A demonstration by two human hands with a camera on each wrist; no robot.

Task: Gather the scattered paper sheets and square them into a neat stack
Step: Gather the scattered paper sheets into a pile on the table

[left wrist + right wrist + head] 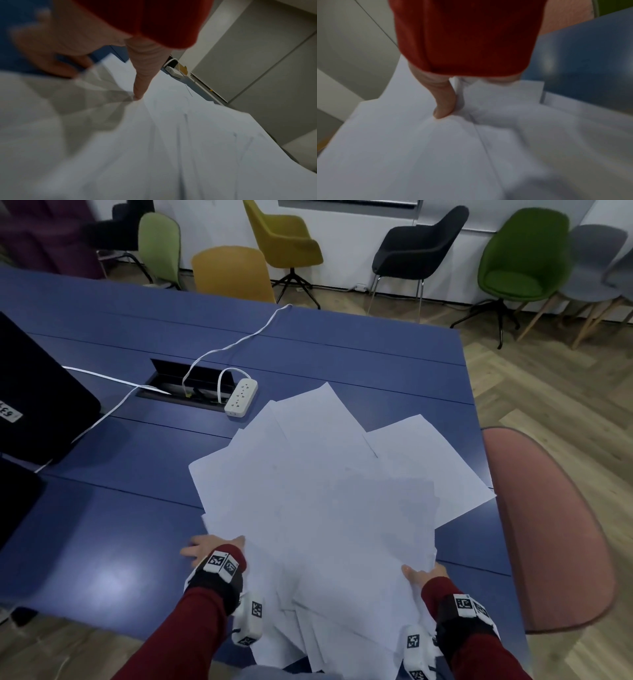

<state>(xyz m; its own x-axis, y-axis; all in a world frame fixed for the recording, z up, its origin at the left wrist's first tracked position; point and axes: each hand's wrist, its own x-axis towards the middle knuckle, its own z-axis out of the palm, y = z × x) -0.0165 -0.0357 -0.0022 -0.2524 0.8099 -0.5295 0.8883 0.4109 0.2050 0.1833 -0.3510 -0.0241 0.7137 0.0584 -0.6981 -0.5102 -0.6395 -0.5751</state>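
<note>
Scene: a person in dark red sleeves stands at the near edge of a blue bench [102,542], both hands on a pile of white paper.

Paper sheets: the paper sheets [318,501] lie fanned and overlapping at many angles on the right half of the bench, just nearer than the power strip. The near corners hang past the bench's near edge, and one far-right corner juts past its right edge.

Left hand: the left hand [214,546] sits at the pile's near left edge. In the left wrist view the thumb lies on top of the sheets, its tip pressing a crease into them, while the other fingers [56,67] curl under the edge, so the hand pinches the paper.

Right hand: the right hand [424,573] sits at the pile's near right edge. In the right wrist view the thumb presses down on the top sheet; the remaining fingers are hidden beneath the sheets, so it grips the paper too.

Power strip: a white power strip [240,399] lies beside an open cable hatch [185,386] in the bench, its white cord trailing away over the bench's far edge.

Beyond the paper's right edge: a pink chair [555,529] stands just beside the bench.
</note>
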